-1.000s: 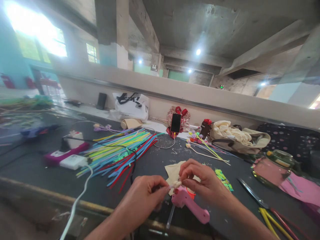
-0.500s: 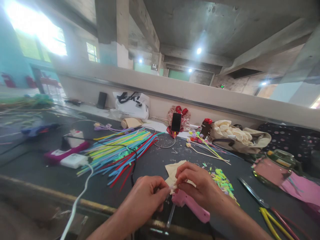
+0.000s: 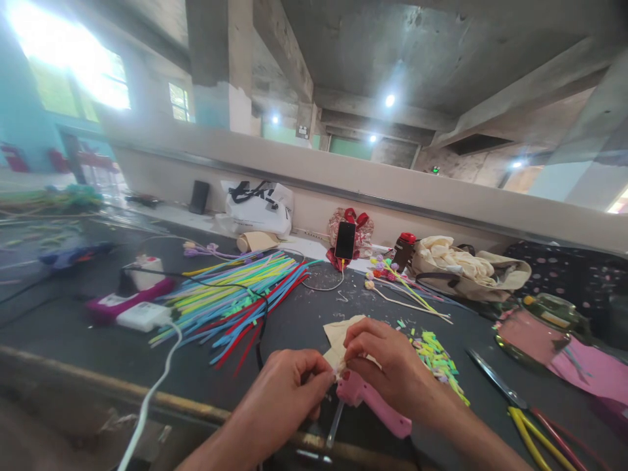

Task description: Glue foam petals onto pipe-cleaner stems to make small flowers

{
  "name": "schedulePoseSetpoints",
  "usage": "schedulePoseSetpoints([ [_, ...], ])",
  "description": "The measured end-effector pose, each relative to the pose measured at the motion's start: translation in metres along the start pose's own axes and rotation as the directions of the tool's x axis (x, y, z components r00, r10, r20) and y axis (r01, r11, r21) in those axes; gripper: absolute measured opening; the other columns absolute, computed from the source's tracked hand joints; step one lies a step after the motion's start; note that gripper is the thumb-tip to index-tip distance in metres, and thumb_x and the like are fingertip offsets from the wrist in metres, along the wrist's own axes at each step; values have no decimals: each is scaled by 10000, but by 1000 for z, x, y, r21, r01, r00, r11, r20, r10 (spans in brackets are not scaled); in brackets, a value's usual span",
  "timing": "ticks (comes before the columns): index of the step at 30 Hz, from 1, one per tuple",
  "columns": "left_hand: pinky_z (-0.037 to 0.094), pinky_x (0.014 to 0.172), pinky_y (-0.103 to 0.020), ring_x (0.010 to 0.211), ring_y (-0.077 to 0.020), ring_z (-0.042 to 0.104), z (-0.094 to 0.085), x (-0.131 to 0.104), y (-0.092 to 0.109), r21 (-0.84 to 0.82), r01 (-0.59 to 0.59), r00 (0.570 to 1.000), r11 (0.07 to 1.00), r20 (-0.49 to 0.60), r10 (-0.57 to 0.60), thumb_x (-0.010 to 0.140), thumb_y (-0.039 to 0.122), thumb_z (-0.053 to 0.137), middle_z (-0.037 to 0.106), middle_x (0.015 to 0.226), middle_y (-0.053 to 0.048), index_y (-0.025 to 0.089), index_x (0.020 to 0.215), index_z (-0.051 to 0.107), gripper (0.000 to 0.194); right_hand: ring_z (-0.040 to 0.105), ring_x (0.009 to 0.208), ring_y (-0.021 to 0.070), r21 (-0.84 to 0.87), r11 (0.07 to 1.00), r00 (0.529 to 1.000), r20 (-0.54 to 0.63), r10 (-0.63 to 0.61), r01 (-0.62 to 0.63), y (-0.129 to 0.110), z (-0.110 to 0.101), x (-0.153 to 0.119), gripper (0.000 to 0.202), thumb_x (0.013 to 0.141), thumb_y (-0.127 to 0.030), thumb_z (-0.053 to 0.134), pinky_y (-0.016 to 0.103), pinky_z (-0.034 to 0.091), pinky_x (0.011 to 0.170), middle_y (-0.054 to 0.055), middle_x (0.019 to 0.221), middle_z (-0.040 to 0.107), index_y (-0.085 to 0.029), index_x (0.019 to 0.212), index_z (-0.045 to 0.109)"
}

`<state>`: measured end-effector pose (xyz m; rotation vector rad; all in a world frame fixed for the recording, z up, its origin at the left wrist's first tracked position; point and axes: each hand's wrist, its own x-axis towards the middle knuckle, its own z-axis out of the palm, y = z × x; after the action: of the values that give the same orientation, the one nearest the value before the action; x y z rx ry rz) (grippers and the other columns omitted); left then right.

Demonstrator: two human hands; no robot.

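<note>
My left hand (image 3: 297,386) and my right hand (image 3: 380,356) meet at the front of the dark table, fingertips nearly touching. Both are closed in a pinch around something small and pale, too hidden to name. Under and behind the fingers lies a beige cloth or paper piece (image 3: 338,335). A pink glue gun (image 3: 375,407) rests just below my right hand, with a clear stick (image 3: 335,424) pointing toward the table's front edge. Small green and yellow cut pieces (image 3: 436,356) are heaped beyond my right wrist.
Colourful pipe cleaners (image 3: 235,297) lie left of centre, by a purple and white power strip (image 3: 127,304) with cables. Long-bladed scissors (image 3: 515,399) sit at right. Behind stand a phone (image 3: 345,240), a dark red-capped bottle (image 3: 403,254), a white bag (image 3: 260,210) and a beige bag (image 3: 471,275).
My left fingertips have shifted very slightly at the pinch point. The rest of both hands and the objects on the table look almost the same.
</note>
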<state>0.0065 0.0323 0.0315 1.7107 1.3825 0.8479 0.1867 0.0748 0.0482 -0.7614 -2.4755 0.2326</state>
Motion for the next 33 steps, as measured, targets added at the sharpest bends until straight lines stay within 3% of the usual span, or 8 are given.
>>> schedulePoseSetpoints([
  [26, 282, 429, -190, 420, -90, 414, 3, 1, -5, -44, 4, 1000, 999, 15, -3, 761, 376, 465, 504, 426, 39, 149, 647, 653, 316, 555, 733, 138, -82, 996, 995, -98, -33, 25, 0, 5, 0, 103, 768, -110, 551, 278, 389, 655, 21, 792, 624, -173, 697, 590],
  [33, 244, 359, -171, 350, -67, 378, 3, 6, -10, -183, 88, 996, 979, 50, -80, 731, 359, 514, 519, 399, 44, 146, 636, 633, 262, 574, 791, 140, 30, 999, 983, -186, -8, 14, 9, 0, -7, 160, 818, -161, 526, 273, 431, 685, 31, 886, 621, -228, 894, 650],
])
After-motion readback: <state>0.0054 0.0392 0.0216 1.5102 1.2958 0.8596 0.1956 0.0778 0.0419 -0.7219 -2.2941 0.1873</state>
